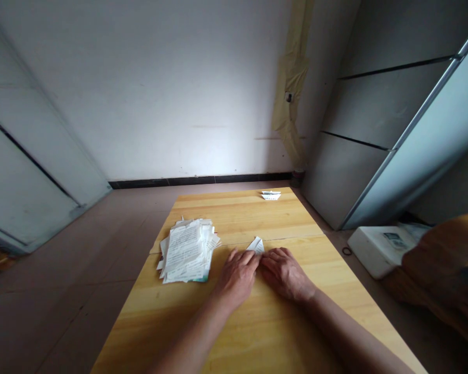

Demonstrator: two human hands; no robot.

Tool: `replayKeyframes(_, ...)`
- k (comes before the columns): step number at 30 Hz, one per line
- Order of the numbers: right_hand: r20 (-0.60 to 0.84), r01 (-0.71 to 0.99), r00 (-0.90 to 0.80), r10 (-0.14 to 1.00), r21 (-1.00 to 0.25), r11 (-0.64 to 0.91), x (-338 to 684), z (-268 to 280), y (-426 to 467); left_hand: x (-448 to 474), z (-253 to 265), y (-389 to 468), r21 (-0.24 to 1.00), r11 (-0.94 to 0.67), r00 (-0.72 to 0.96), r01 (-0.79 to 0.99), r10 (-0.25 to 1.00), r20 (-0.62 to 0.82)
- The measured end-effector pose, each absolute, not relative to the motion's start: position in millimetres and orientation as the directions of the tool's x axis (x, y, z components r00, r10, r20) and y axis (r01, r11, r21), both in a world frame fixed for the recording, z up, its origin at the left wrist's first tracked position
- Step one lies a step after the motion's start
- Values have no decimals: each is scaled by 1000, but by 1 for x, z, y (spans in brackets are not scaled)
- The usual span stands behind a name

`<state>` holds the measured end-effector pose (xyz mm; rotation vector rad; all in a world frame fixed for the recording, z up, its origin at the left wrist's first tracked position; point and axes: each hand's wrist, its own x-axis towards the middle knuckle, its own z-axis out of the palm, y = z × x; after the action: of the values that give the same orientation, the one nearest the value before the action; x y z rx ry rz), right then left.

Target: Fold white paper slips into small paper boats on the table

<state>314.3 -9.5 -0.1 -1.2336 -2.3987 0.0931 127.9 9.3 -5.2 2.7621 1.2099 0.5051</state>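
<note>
A small folded piece of printed paper [256, 245] lies on the wooden table [234, 332], its pointed top showing beyond my fingers. My left hand [238, 272] presses on its left lower side with the fingers bent. From the right, my right hand [286, 272] bears on the same paper, fingers curled together. The lower part of the paper is hidden under both hands. To the left sits a stack of printed paper sheets [185, 252], loosely piled with uneven edges. Near the far table edge stands a folded paper boat [271, 196].
A white wall [203, 93] with a black baseboard [191, 181] rises behind the table. At right are a grey cabinet [359, 135] and a white foam box [376, 252] on the floor, beside a brown covered object [444, 259]. Tan tape [292, 78] runs down the wall.
</note>
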Motion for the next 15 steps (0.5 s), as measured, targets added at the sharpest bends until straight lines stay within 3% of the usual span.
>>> replayKeyframes(7,411,771,-441,798,-281,571,324,-2,22,120,2,12,217,-734,696,643,679,232)
replayKeyframes(11,346,788,-482,805,-232,571,319,-8,26,119,4,9,218,-727,682,651,686,253)
replayKeyframes(15,396,832,-444,804,-152,534,312,-12,17,118,7,7,185,-707,652,683,704,280)
